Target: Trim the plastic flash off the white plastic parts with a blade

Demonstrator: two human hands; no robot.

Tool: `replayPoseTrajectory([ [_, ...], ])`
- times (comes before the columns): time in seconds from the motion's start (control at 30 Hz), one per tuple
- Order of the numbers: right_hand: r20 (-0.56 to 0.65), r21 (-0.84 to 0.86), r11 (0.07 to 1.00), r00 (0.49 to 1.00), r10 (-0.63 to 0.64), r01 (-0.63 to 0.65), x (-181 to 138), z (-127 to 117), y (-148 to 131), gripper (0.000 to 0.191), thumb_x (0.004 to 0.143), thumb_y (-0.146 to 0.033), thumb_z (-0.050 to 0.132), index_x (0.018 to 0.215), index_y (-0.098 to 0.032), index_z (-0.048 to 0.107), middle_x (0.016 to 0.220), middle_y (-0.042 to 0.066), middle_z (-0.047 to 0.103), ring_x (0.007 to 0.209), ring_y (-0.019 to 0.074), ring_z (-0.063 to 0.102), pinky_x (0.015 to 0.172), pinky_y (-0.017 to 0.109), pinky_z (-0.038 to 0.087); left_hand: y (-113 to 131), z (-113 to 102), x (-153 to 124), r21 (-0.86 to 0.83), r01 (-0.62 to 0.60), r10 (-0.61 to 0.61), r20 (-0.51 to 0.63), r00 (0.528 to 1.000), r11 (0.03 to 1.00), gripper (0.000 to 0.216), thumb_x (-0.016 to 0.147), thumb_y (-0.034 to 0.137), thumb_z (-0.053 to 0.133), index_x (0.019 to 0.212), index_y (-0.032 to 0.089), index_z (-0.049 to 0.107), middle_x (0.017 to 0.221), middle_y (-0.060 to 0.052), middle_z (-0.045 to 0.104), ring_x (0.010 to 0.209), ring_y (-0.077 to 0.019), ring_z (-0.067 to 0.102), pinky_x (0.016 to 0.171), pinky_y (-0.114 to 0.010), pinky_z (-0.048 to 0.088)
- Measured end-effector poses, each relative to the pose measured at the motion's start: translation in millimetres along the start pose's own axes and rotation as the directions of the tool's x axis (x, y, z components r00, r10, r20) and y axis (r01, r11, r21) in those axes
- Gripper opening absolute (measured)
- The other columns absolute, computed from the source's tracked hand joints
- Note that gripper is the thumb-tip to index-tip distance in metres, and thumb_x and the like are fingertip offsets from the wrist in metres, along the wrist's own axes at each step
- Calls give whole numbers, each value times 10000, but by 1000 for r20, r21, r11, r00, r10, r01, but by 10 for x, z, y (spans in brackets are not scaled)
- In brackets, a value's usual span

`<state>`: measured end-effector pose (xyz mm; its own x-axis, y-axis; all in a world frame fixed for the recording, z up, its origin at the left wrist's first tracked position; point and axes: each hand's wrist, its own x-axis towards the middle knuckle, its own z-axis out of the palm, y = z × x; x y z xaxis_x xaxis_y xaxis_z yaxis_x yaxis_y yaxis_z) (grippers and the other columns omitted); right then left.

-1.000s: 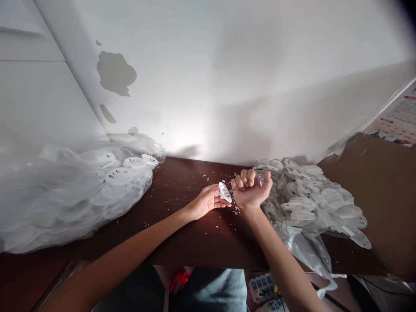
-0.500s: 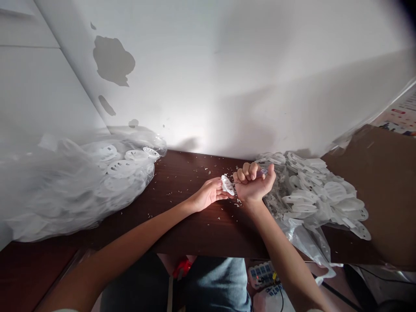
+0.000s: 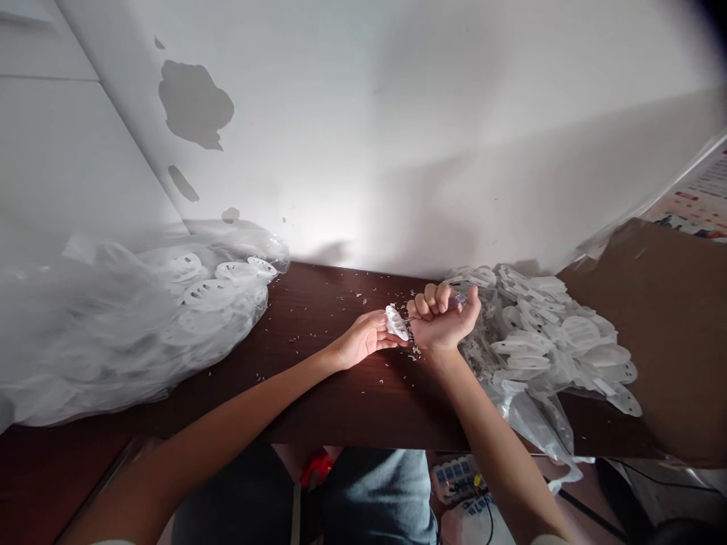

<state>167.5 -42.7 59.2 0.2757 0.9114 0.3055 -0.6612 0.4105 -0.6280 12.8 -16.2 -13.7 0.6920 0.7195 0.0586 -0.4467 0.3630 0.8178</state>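
My left hand point(image 3: 363, 338) pinches a small white oval plastic piece point(image 3: 396, 322) with slots, held on edge above the dark wooden table point(image 3: 341, 393). My right hand point(image 3: 443, 318) is clenched in a fist round a thin tool with a translucent handle point(image 3: 459, 300); its tip meets the plastic piece. The two hands touch at the middle of the table, close to the white wall. Small white shavings point(image 3: 413, 353) lie on the wood under and around the hands.
A large clear bag of white plastic pieces point(image 3: 130, 325) fills the left of the table. A second pile of such pieces on plastic film point(image 3: 550, 341) lies at the right, beside brown cardboard point(image 3: 670, 333). A power strip point(image 3: 460, 481) lies on the floor below.
Both hands stay together on the piece, with only slight shifts. The view has tilted a little, so everything sits a bit higher in the picture than a second ago.
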Motion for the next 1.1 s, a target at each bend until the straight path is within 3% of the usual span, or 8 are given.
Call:
replayPoseTrajectory([
  [1.1,-10,-24,1000,1000,-7,7,-19,24,-9,671,883,-726,580,543,-220,300,544,-62,229,444,90,204,433,271,236,27,41,5,-12,10,-10,-14,1000,1000,462,866,533,758,1076,122,751,1027,-153,795,945,-268,761,917,-378,561],
])
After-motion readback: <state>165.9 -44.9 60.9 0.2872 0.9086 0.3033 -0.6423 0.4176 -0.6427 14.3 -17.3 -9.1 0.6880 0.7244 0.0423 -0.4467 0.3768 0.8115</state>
